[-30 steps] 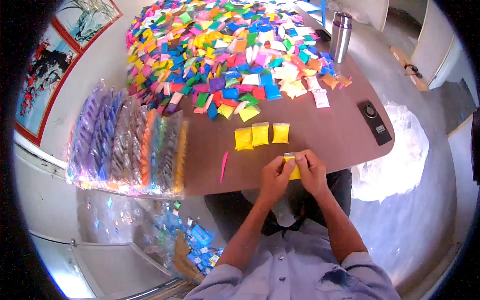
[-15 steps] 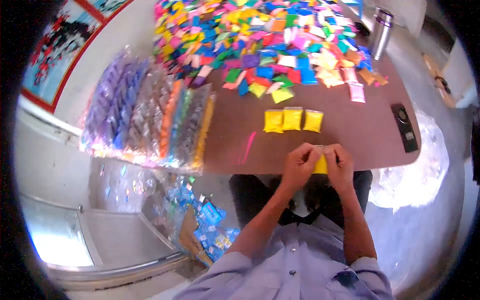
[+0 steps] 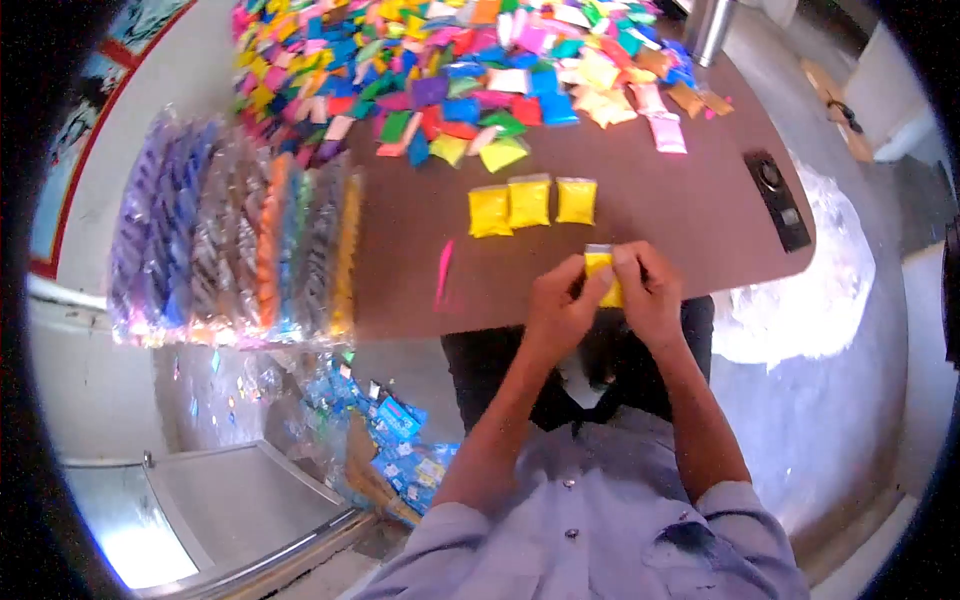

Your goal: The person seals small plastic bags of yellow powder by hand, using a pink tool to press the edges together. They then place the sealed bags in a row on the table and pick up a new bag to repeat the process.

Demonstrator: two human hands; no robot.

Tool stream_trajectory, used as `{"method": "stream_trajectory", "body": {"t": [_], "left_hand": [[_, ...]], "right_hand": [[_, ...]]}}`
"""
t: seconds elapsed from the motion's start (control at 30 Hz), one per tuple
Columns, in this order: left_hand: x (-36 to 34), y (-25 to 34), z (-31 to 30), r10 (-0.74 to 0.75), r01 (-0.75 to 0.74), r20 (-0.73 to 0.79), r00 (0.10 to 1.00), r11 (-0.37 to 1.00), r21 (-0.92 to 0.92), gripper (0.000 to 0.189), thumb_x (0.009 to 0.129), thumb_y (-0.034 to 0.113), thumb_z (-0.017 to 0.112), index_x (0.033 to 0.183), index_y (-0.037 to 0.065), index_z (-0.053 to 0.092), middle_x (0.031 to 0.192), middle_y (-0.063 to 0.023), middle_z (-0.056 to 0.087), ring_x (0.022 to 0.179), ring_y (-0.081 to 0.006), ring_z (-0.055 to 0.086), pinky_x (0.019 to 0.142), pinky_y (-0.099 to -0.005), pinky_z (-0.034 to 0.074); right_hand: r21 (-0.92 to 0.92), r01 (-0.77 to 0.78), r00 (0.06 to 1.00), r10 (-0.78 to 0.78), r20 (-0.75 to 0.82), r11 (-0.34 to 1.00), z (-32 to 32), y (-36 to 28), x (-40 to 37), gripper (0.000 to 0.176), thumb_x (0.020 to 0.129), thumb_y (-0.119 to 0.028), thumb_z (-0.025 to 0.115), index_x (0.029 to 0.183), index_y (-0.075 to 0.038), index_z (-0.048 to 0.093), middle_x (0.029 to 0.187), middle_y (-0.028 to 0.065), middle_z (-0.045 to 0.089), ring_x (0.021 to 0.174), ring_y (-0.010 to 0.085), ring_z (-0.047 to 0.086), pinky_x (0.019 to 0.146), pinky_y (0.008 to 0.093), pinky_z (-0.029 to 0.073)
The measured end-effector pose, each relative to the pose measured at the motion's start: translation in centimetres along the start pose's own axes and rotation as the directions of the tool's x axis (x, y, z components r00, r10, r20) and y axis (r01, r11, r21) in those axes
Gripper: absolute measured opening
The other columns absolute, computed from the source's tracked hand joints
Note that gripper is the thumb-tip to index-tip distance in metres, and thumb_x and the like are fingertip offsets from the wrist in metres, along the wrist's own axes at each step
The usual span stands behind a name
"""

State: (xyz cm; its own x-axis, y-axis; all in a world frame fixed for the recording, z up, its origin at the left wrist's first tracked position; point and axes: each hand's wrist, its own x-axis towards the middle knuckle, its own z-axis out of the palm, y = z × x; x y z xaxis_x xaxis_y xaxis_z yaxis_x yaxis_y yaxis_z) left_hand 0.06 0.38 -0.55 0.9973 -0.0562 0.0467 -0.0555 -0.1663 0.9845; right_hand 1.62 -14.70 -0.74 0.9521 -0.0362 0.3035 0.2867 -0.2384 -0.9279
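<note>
A small yellow packet with a clear top edge is held upright between my two hands near the table's front edge. My left hand is closed on its left side, thumb against the front. On the other side my right hand grips it, with the thumb close to the top. Just beyond my hands, a left yellow packet, a middle yellow packet and a right yellow packet lie in a row. A thin pink strip-like tool lies left of my hands.
A heap of many-coloured packets covers the back of the brown table. Long clear bags of coloured contents lie at left. A black device sits at right, a steel flask behind. Blue packaging is on the floor.
The camera view has shifted, so the table appears further up and left. My thumbs have parted from the packet's top edge, and more of the yellow packet shows between my hands.
</note>
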Motion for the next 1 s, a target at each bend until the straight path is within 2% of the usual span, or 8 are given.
{"method": "stream_trajectory", "body": {"t": [0.1,0.33,0.43,0.63,0.7,0.83,0.9,1.0], "left_hand": [[0.4,-0.9,0.2,0.083,-0.086,-0.06,0.995,0.996,-0.035,0.022,0.101,0.019,0.067,0.096,-0.002,0.063,0.076,-0.0042,0.059,0.076,-0.0076,0.052,0.065,-0.029,0.046],[0.3,1.3,0.1,-0.013,0.014,0.014,1.0,0.996,-0.087,0.023,0.1,0.02,0.068,0.095,-0.002,0.065,0.076,-0.0012,0.061,0.074,-0.0056,0.054,0.064,-0.0254,0.045],[0.3,0.5,0.2,0.026,-0.025,0.035,0.999,0.999,-0.02,0.025,0.1,0.022,0.069,0.095,-0.002,0.066,0.078,-0.0005,0.063,0.074,-0.0053,0.055,0.064,-0.0249,0.045],[0.5,-0.1,-0.4,-0.021,0.02,0.04,0.999,1.0,0.01,0.026,0.101,0.023,0.068,0.095,-0.002,0.065,0.081,-0.001,0.065,0.073,-0.007,0.058,0.065,-0.0252,0.047],[0.5,0.0,-0.2,-0.019,0.021,0.023,1.0,0.998,-0.063,0.026,0.101,0.024,0.068,0.094,-0.002,0.065,0.081,-0.0017,0.065,0.073,-0.0078,0.058,0.064,-0.0265,0.048],[0.3,0.9,-0.1,-0.062,0.066,0.059,0.996,0.995,-0.073,0.026,0.101,0.024,0.068,0.093,-0.001,0.066,0.08,-0.0017,0.066,0.073,-0.0084,0.059,0.063,-0.0267,0.047],[0.2,1.1,0.0,0.051,-0.057,0.064,0.997,0.993,0.106,0.026,0.101,0.023,0.068,0.092,-0.001,0.066,0.078,-0.0013,0.065,0.073,-0.0081,0.059,0.063,-0.0262,0.047],[0.2,1.1,0.0,-0.004,-0.002,0.076,0.997,0.997,0.082,0.025,0.102,0.021,0.067,0.091,-0.001,0.066,0.076,-0.0014,0.065,0.073,-0.008,0.059,0.064,-0.0255,0.047]], "right_hand": [[0.049,-0.046,0.999,0.046,0.003,0.998,0.5,0.8,0.1,0.023,0.105,-0.022,0.062,0.096,-0.002,0.067,0.076,0.0068,0.065,0.07,0.0125,0.059,0.065,0.0308,0.05],[0.037,-0.074,0.997,0.074,0.002,0.997,0.4,0.6,-0.1,0.023,0.105,-0.023,0.063,0.096,-0.002,0.068,0.077,0.0081,0.065,0.07,0.0115,0.058,0.065,0.0307,0.05],[0.159,-0.083,0.993,0.096,-0.075,0.984,0.5,0.3,0.0,0.022,0.105,-0.023,0.063,0.097,-0.003,0.068,0.079,0.009,0.066,0.07,0.0114,0.057,0.065,0.0303,0.05],[0.053,-0.088,0.996,0.088,0.011,0.995,0.3,0.4,0.5,0.031,0.106,-0.031,0.06,0.101,-0.002,0.07,0.083,0.0121,0.07,0.074,0.0147,0.065,0.067,0.032,0.053],[0.038,-0.131,0.991,0.131,0.018,0.991,0.4,0.1,0.5,0.034,0.106,-0.034,0.059,0.104,-0.002,0.071,0.086,0.013,0.072,0.077,0.0169,0.069,0.069,0.0336,0.054],[-0.047,-0.113,0.994,0.114,0.008,0.992,0.2,0.8,0.3,0.032,0.106,-0.032,0.06,0.107,-0.002,0.072,0.088,0.0136,0.073,0.078,0.0173,0.07,0.07,0.0338,0.055],[0.061,-0.099,0.993,0.103,-0.062,0.993,0.4,0.7,0.3,0.031,0.106,-0.031,0.06,0.107,-0.002,0.072,0.089,0.0139,0.074,0.078,0.0175,0.071,0.068,0.0339,0.055],[0.081,-0.117,0.991,0.121,-0.055,0.99,0.2,0.5,0.3,0.03,0.105,-0.03,0.061,0.105,-0.001,0.072,0.088,0.0138,0.074,0.077,0.0177,0.071,0.067,0.0343,0.055]]}}
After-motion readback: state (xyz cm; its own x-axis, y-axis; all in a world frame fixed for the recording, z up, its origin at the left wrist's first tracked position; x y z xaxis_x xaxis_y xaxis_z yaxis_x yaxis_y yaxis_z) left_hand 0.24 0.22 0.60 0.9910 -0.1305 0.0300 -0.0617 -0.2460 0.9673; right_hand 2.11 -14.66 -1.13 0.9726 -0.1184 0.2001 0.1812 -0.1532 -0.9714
